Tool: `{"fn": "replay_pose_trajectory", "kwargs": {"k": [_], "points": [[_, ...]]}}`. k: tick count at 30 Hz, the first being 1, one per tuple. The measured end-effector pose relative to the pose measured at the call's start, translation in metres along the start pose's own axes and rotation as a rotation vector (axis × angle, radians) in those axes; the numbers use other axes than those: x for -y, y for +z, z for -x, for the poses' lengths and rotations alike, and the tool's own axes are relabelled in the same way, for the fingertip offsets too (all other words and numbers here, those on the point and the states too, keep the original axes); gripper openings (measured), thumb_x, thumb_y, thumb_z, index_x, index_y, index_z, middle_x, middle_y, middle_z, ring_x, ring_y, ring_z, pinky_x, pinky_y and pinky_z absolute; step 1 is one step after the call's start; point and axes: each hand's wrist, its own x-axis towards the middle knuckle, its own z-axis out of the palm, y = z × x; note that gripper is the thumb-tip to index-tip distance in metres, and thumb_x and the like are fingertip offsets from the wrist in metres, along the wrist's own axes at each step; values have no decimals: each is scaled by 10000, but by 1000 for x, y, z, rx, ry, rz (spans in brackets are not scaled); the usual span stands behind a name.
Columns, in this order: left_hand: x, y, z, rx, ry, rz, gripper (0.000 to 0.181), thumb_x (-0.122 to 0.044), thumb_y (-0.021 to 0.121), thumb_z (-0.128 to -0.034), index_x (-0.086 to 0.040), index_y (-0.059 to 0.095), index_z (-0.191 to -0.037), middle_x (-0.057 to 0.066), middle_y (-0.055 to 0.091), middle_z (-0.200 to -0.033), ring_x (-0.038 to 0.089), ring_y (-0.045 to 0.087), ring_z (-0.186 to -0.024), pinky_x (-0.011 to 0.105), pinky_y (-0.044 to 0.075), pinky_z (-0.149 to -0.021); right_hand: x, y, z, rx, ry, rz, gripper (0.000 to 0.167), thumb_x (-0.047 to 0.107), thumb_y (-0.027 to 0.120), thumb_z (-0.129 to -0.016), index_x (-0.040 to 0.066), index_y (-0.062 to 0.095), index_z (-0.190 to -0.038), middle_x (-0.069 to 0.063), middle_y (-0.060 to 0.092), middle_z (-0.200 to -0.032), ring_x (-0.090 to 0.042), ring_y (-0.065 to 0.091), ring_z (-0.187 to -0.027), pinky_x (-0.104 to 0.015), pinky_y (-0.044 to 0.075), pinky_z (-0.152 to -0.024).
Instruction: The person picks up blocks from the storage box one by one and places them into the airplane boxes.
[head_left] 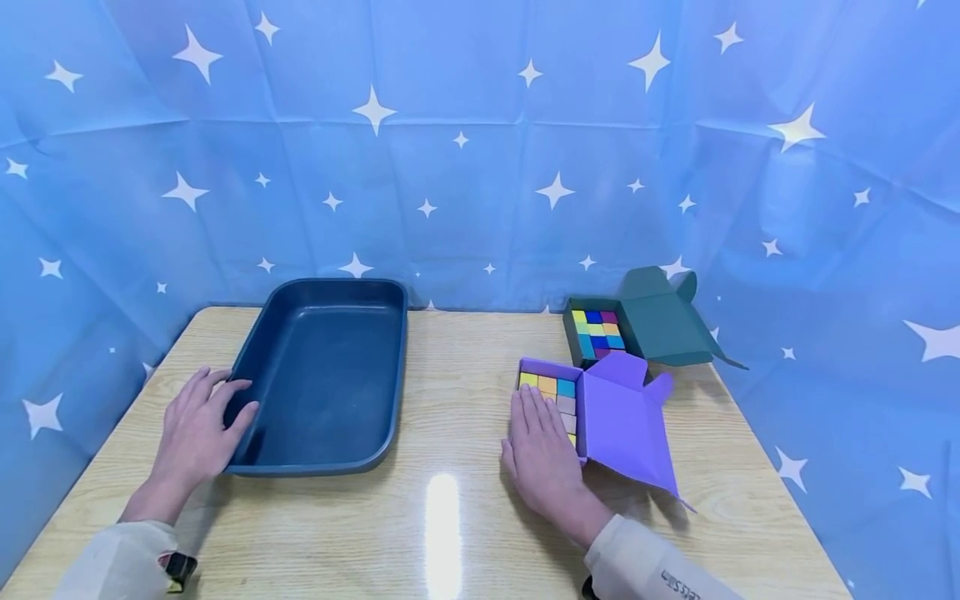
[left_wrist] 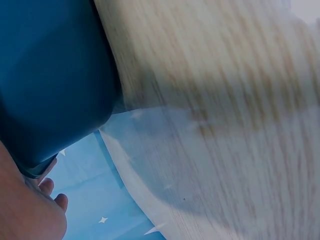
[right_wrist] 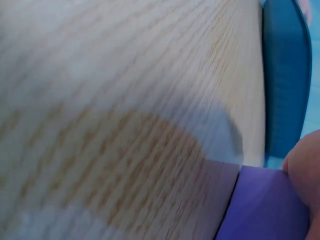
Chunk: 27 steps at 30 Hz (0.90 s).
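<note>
My left hand [head_left: 197,429] is at the left rim of a dark blue rectangular tray [head_left: 330,468]. Its thumb reaches over the inside, and other fingers bend along the outer wall, which also shows in the left wrist view. My right hand [head_left: 542,454] lies with straight fingers over the coloured cubes [head_left: 547,385] in an opened purple box [head_left: 551,367], covering part of them. In the right wrist view the side of the purple box [right_wrist: 265,205] appears beside part of the hand.
Behind the purple box stands a dark green box [head_left: 576,342], lid folded out to the right, filled with several coloured cubes [head_left: 597,329]. The purple lid [head_left: 628,425] also spreads right. A light wooden table [head_left: 465,392] lies beneath, with a blue star-patterned cloth [head_left: 465,208] behind.
</note>
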Motion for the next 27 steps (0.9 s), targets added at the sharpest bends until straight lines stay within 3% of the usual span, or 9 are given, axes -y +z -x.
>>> {"fn": "replay_pose_trajectory", "kwargs": {"k": [16,27], "points": [[0,1,0,-1,-1,12,424,-320,497,-1007,2,544,-1279,317,374,-1423,484,159,-1437,744,166,-1061,-28,2,8,-51,2,12,699,352,497,-974,23,242,-1535,-145,257,-1612,-293,199,-1517,-457,183,-1247],[1,0,0,-11,9,17,409,-309,502,-1004,4,552,-1262,321,381,-1409,490,166,-1433,752,183,-1030,-24,0,9,-27,19,-24,732,367,526,-967,12,232,-1535,-157,236,-1617,-308,193,-1517,-481,203,-1236]]}}
